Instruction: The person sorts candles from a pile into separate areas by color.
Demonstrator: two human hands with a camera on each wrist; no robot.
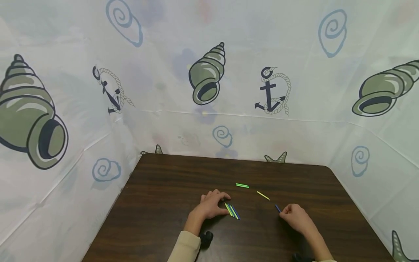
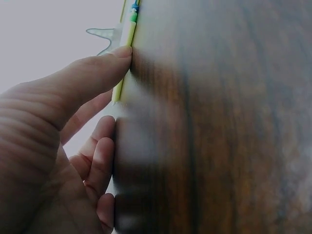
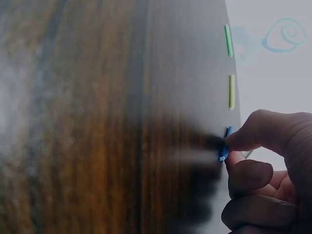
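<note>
My left hand [image 1: 211, 205] rests beside a small group of thin sticks [image 1: 232, 211], yellow, green and blue, lying side by side. Its thumb touches the yellow stick [image 2: 127, 36] at the group's near side, while the index finger arches past the upper end with a gap between the two. To the right, my right hand [image 1: 296, 217] pinches one end of a blue stick [image 1: 278, 208] between thumb and index finger, low over the table. The right wrist view shows that blue stick [image 3: 226, 144] at the thumb tip, the other fingers curled below.
Two green sticks [image 1: 242, 185] lie together farther back on the brown wooden table [image 1: 163, 182]. A single yellow stick [image 1: 263, 195] lies between them and the right hand. Behind and beside the table hangs a white cloth [image 1: 163, 91] printed with shells and anchors.
</note>
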